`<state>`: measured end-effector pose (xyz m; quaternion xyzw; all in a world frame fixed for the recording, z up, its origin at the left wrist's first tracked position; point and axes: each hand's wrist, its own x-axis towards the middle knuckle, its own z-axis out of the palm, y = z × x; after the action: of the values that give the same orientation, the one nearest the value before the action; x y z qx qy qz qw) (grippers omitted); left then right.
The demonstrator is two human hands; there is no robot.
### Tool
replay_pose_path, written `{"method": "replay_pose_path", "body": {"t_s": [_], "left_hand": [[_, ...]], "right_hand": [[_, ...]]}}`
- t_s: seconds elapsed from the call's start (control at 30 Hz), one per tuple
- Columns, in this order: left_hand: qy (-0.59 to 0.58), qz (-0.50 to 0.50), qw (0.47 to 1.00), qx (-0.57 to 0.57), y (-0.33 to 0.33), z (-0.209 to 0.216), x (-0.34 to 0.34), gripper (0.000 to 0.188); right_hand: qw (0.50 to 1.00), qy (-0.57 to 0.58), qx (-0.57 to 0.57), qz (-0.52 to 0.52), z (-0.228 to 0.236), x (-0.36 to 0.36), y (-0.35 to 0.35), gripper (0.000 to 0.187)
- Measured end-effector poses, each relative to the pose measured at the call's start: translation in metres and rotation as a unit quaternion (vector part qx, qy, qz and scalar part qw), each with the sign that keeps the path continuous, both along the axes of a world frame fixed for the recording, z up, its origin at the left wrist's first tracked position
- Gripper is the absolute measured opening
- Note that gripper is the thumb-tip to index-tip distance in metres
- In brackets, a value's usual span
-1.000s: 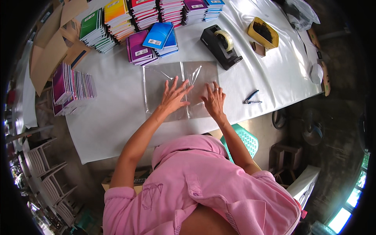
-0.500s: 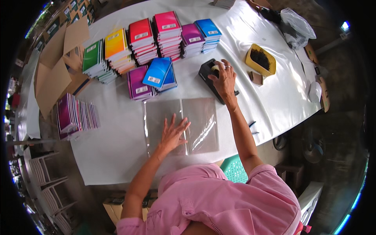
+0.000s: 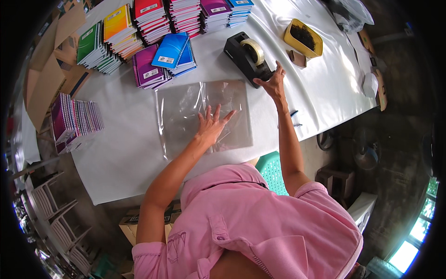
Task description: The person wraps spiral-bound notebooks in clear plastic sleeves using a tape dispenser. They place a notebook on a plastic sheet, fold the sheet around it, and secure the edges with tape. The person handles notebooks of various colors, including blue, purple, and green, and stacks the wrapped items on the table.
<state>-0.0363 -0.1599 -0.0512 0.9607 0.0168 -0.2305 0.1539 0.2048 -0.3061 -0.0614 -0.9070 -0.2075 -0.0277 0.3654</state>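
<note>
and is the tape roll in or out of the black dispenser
In: the tape roll sits within the black dispenser, its pale side showing above the body.

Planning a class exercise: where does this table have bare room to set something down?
Bare: between the purple notebook row and the plastic sheet; also right of the right hand, below the yellow tub. Crowded: the far left, with notebook stacks beside a cardboard box.

white table [image 3: 121,153], notebooks [image 3: 152,25], tape dispenser [image 3: 238,52], clear plastic [image 3: 180,111]

Window [image 3: 403,256] btm R blown out; glare on cloth [image 3: 332,69] & plastic [image 3: 181,111]; wall [image 3: 397,158] dim; fisheye bends edges, corners blk.
</note>
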Motion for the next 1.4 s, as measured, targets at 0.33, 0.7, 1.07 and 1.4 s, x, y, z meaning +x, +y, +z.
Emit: {"method": "replay_pose_path", "body": {"t_s": [0.33, 0.7, 1.07, 1.4], "left_hand": [[-0.293, -0.110, 0.945, -0.090, 0.002, -0.078, 0.019, 0.080], [0.010, 0.043, 0.995, 0.090, -0.024, -0.016, 0.031, 0.109], [0.034, 0.038, 0.994, 0.100, -0.012, -0.011, 0.031, 0.120], [-0.073, -0.005, 0.995, 0.071, 0.004, -0.017, 0.018, 0.119]], "right_hand": [[0.999, 0.036, 0.038, 0.007, -0.019, 0.003, -0.015, 0.071], [0.997, 0.034, -0.062, -0.031, 0.046, -0.014, 0.015, 0.067], [0.995, 0.051, -0.047, -0.071, 0.025, -0.052, 0.028, 0.065], [0.993, -0.001, -0.100, -0.060, 0.016, -0.054, 0.018, 0.093]]}}
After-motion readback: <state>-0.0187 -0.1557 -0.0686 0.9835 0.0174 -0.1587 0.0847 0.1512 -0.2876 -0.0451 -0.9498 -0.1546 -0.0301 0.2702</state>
